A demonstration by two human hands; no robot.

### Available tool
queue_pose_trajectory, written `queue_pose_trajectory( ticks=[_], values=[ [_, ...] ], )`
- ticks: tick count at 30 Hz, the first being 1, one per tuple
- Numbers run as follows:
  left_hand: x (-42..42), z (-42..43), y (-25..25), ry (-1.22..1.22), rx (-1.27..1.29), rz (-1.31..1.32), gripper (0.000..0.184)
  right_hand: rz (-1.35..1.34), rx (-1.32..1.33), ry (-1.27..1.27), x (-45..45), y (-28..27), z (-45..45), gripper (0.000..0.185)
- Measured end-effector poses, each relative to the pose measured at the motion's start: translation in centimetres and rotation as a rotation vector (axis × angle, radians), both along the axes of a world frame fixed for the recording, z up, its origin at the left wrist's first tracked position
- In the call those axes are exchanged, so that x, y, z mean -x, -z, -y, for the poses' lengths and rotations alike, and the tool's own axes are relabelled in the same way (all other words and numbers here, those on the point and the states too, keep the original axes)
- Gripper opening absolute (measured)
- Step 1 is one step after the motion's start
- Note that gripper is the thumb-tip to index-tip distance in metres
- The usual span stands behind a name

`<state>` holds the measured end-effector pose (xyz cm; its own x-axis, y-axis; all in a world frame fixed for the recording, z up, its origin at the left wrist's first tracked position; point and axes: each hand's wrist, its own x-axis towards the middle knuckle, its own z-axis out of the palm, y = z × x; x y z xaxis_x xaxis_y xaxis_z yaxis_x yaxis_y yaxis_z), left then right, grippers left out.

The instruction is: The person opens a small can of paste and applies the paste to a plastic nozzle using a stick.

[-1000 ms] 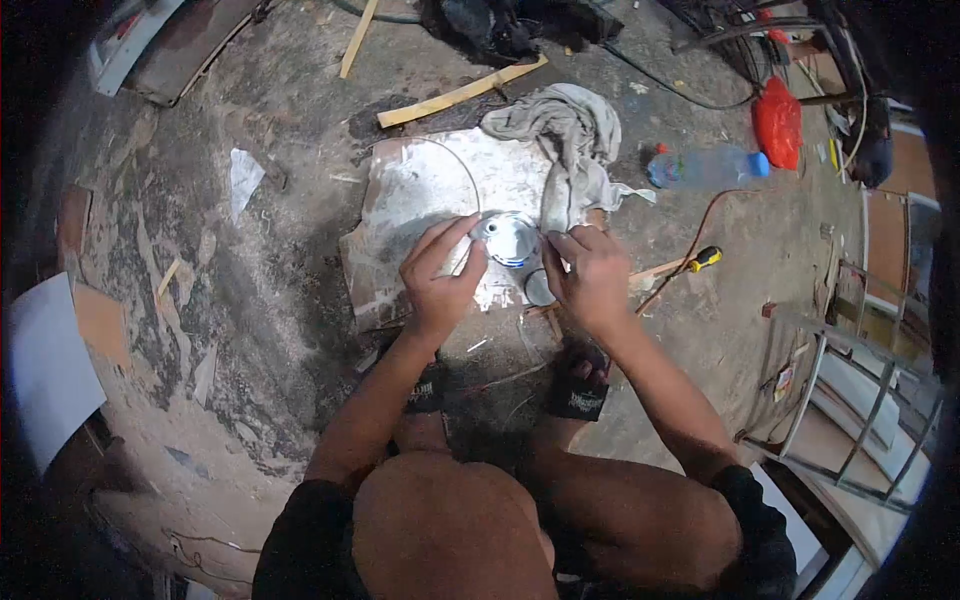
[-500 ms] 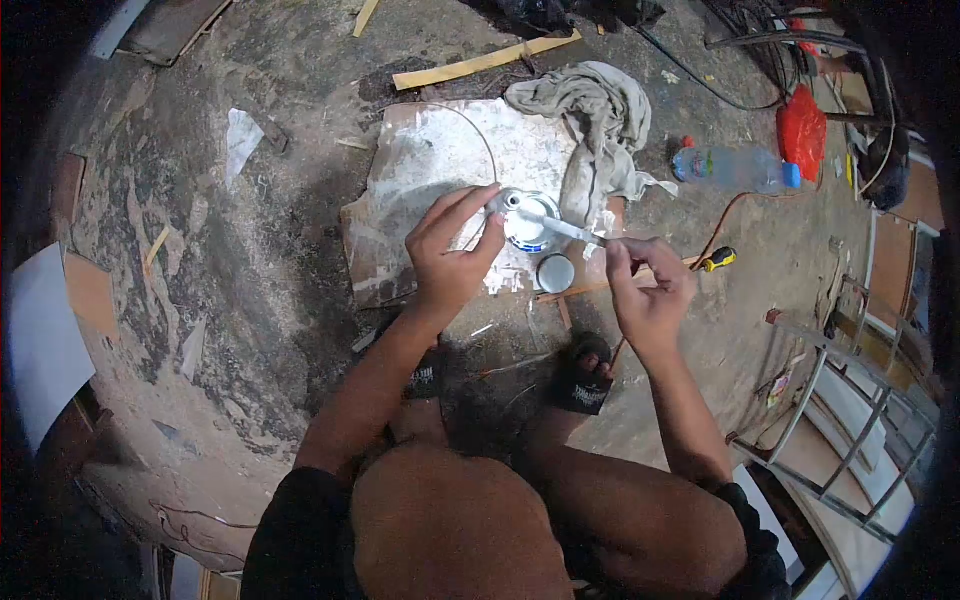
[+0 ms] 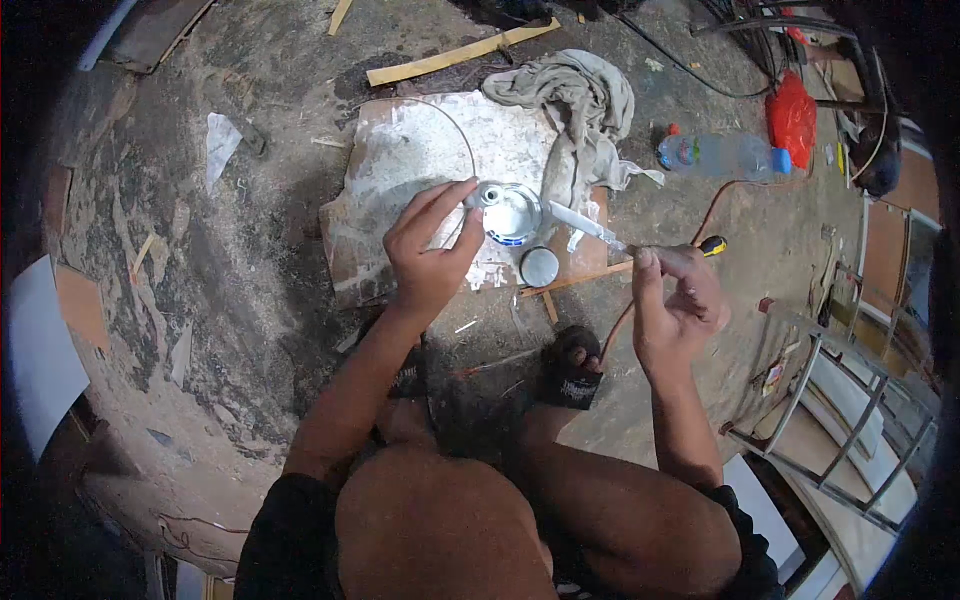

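A white-smeared board on a stained floor
On the board: tin, grey disc, part of a rag. On the floor: a wood strip beyond the board, a bottle and yellow-handled tool to the right.

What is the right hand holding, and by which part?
The right hand pinches a flat, whitish strip by the end farther from the round container.
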<state>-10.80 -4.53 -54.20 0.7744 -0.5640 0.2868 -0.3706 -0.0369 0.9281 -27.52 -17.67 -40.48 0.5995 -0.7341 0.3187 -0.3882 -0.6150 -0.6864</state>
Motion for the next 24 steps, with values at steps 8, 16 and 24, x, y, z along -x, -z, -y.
queue_pose_trajectory(
  ticks=[8, 16, 24],
  values=[
    [-0.2, 0.3, -0.3, -0.001, 0.029, 0.019, 0.029, 0.017, 0.008, 0.023, 0.9, -1.1, -0.3, 0.004],
    [0.1, 0.5, -0.1, 0.001, 0.034, 0.015, 0.029, 0.119, -0.014, 0.05, 1.4, -0.9, -0.2, 0.004],
    [0.2, 0.4, -0.5, 0.002, 0.008, 0.046, 0.03, 0.141, -0.045, 0.043, 1.7, -1.9, -0.1, 0.002]
  ],
)
